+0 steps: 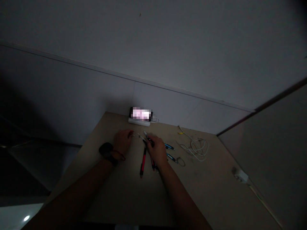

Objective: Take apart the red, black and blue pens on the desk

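Note:
In the dim light, my right hand [157,150] is closed around a dark pen with a pale end [145,133]. A thin pale stick [141,137] pokes out beside it toward my left hand. My left hand [122,141] has its fingers curled together near that stick; whether they pinch something small is too dark to make out. A red and black pen [143,161] lies just below my right hand. More red and black pens [153,164] are partly hidden under the right wrist. Two blue pens [169,146] [172,157] lie to the right of that hand.
A lit phone [141,114] leans on a white block [139,122] by the wall. A white cable [195,147] lies coiled on the table [115,198], with a small wire loop [181,162] near it. At the right edge is a white power socket [240,176] with a cord.

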The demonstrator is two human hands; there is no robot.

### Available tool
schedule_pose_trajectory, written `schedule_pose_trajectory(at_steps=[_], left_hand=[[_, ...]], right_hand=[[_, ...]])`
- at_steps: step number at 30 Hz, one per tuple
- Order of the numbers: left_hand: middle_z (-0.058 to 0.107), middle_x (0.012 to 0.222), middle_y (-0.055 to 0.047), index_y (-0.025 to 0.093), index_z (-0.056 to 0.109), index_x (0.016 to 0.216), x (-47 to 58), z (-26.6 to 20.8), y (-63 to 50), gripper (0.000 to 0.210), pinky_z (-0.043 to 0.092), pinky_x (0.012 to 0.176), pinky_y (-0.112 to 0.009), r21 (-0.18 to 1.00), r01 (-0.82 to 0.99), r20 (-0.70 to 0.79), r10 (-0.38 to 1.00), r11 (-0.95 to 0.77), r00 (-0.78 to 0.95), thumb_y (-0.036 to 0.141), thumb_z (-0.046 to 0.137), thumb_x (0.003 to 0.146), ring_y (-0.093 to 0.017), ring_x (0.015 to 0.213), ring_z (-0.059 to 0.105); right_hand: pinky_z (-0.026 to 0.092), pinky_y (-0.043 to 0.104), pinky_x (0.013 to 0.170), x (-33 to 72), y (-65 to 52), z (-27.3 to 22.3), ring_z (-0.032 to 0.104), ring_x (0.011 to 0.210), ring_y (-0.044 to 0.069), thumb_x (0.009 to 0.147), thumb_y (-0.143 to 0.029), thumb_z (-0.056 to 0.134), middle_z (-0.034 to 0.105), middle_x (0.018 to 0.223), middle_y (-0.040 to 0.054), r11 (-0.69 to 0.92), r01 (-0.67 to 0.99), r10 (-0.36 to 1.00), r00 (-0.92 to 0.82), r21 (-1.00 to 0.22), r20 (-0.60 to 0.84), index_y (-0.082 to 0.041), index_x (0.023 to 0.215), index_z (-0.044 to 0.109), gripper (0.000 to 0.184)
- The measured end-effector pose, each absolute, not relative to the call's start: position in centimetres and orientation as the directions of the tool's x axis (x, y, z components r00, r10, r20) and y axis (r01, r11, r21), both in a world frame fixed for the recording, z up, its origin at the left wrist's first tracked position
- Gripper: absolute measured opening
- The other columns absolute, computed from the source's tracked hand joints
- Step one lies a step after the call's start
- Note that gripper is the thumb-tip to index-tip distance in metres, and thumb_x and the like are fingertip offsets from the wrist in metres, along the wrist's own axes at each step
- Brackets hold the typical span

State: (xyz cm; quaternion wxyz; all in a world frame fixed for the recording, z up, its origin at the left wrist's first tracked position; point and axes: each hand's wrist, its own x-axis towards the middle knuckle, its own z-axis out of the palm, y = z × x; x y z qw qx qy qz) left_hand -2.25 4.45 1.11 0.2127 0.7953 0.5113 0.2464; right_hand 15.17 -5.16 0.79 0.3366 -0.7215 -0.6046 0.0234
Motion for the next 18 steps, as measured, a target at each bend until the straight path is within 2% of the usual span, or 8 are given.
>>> schedule_pose_trajectory(at_steps=[11,18], left_hand=[[0.074,0.112,-0.01,0.02,0.071,0.113,-2.29,0.63,4.56,0.027,0.047,0.095,-0.04,0.593,0.691,0.221,0.908,-0.415,0.355,0.022,0.055,0.092,-0.026,0.106,0.066],[0.073,0.112,-0.009,0.02,0.07,0.11,-2.3,0.9,4.27,0.025,0.047,0.095,-0.038,0.594,0.683,0.232,0.904,-0.425,0.36,0.02,0.054,0.091,-0.025,0.105,0.065]], right_hand=[[0.047,0.043,0.09,15.33,-5.22,0.75,0.062,0.098,0.03,0.088,-0.021,0.061,0.074,0.101,0.0106,-0.019,0.879,0.9,0.222,-0.476,0.376,-0.024,0.116,0.074,0.031],[0.047,0.042,0.092,15.3,-5.28,1.28,0.063,0.099,0.028,0.088,-0.022,0.058,0.073,0.1,0.0108,-0.008,0.822,0.882,0.275,-0.57,0.384,-0.021,0.104,0.076,0.024]])
